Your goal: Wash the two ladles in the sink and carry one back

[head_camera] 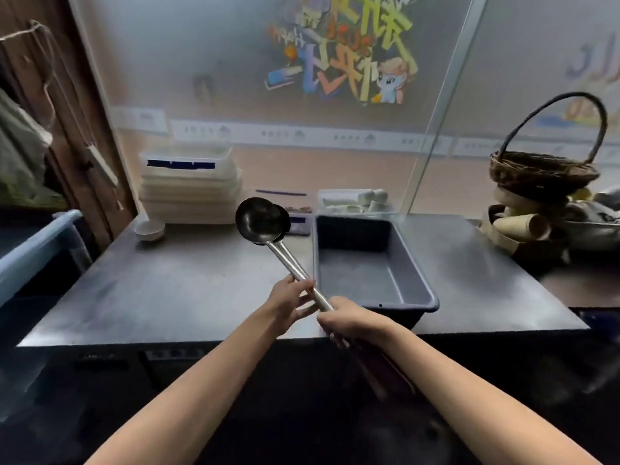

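Two steel ladles (263, 220) are stacked bowl behind bowl, raised above the steel counter (167, 297) with their long handles side by side. My left hand (291, 298) grips the handles midway. My right hand (349, 319) grips them lower down, near the counter's front edge. The handle ends run on below my right hand and are dark and blurred. No sink is in view.
An empty grey tub (372, 263) stands right of the ladles. At the back are stacked white containers (189, 182), a small white bowl (150, 229) and a tray of white pieces (354, 199). A wicker basket (543, 169) tops a pile at right. A blue bin (37, 250) is left.
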Demonstrator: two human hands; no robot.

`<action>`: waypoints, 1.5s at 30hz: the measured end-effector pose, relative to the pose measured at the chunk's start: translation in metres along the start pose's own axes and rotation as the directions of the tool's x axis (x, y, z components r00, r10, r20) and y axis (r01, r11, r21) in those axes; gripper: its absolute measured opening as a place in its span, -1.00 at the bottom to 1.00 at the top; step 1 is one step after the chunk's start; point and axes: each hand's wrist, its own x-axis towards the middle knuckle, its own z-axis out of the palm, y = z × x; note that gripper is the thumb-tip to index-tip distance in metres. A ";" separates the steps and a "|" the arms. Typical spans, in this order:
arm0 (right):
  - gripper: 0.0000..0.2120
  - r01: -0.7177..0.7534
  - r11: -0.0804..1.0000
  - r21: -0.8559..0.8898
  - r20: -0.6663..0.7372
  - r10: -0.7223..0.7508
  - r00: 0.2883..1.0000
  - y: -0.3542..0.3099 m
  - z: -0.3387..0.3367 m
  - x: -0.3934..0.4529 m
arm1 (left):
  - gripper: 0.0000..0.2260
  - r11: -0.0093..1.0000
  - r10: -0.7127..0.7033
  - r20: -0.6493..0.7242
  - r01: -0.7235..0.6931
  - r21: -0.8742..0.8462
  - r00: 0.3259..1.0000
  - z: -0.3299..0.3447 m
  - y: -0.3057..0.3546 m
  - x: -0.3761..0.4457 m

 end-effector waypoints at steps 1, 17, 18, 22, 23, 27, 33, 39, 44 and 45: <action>-0.88 -0.018 0.999 0.026 -0.021 0.019 1.000 0.008 -0.014 0.008 | -0.87 0.999 -0.008 0.027 0.007 0.032 1.000 0.015 0.002 0.016; -0.81 -0.235 0.917 0.322 -0.074 0.272 0.960 0.120 -0.176 0.170 | -0.90 0.955 -0.188 0.055 0.169 0.244 0.981 0.167 -0.010 0.258; -0.78 -0.244 0.913 0.327 -0.072 0.281 0.957 0.126 -0.179 0.183 | -0.91 0.950 -0.200 0.037 0.185 0.253 0.979 0.171 -0.012 0.271; -0.59 -0.296 0.875 0.384 -0.056 0.342 0.938 0.142 -0.175 0.225 | -0.88 0.915 -0.265 -0.021 0.258 0.309 0.964 0.172 -0.021 0.306; -0.56 -0.317 0.860 0.400 -0.045 0.363 0.931 0.145 -0.172 0.237 | -0.87 0.908 -0.279 -0.035 0.276 0.316 0.960 0.169 -0.023 0.315; -0.44 -0.363 0.819 0.445 -0.061 0.432 0.900 0.154 -0.155 0.275 | -0.78 0.877 -0.302 -0.099 0.317 0.361 0.948 0.157 -0.031 0.342; -0.28 -0.411 0.786 0.462 -0.029 0.476 0.879 0.158 -0.131 0.307 | -0.71 0.849 -0.337 -0.144 0.366 0.381 0.931 0.136 -0.047 0.364; -0.37 -0.451 0.795 0.405 -0.028 0.504 0.863 0.152 -0.128 0.319 | -0.76 0.840 -0.351 -0.140 0.378 0.389 0.926 0.126 -0.046 0.370; -0.41 -0.479 0.804 0.354 0.104 0.475 0.874 0.151 -0.139 0.321 | -0.87 0.828 -0.383 -0.141 0.407 0.385 0.913 0.123 -0.048 0.373; -0.49 -0.469 0.814 0.342 0.129 0.454 0.882 0.149 -0.142 0.318 | -0.86 0.825 -0.384 -0.137 0.406 0.393 0.913 0.124 -0.048 0.370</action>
